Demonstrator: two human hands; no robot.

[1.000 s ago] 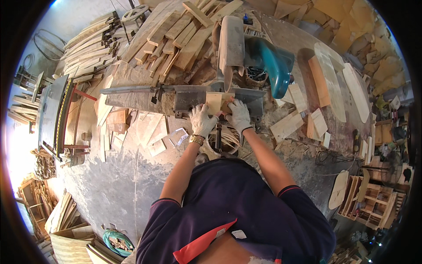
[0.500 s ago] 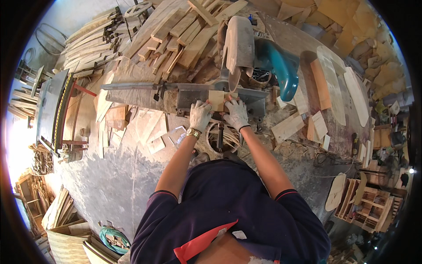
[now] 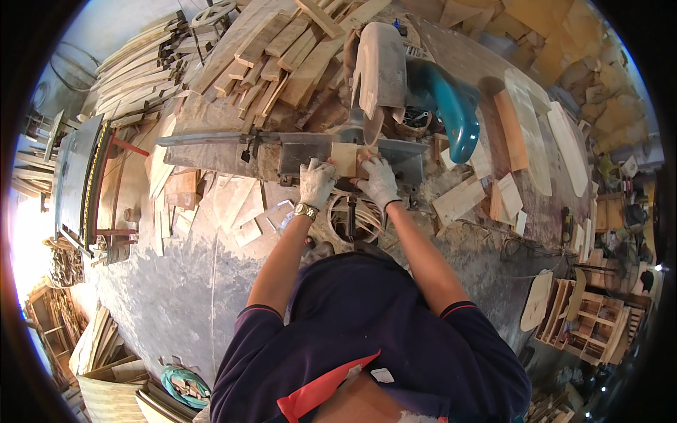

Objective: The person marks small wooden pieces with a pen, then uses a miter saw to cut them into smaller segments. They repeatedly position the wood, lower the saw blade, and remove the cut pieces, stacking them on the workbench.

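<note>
My left hand (image 3: 316, 182), in a pale glove with a watch at the wrist, has its fingers curled at the left part of a square light wooden piece (image 3: 344, 158). My right hand (image 3: 379, 181), also gloved, grips the piece's right part, thumb inward. The piece lies in a grey metal channel (image 3: 407, 163) of a chop saw, just below the blade guard (image 3: 381, 67). The saw's teal handle (image 3: 462, 130) hangs to the right of the guard. A metal fence rail (image 3: 208, 139) runs leftward from the channel.
Stacked boards (image 3: 296, 46) lie behind, with loose offcuts (image 3: 240, 204) left and right of the saw. A round container (image 3: 338, 215) of scraps sits below my hands. Shaped panels (image 3: 568, 144) lie on the right; a long black-topped rack (image 3: 77, 180) stands at left.
The saw's guard and teal handle appear slightly lower and nearer the wooden piece than a second ago. Both hands have stayed on the piece, shifting only slightly.
</note>
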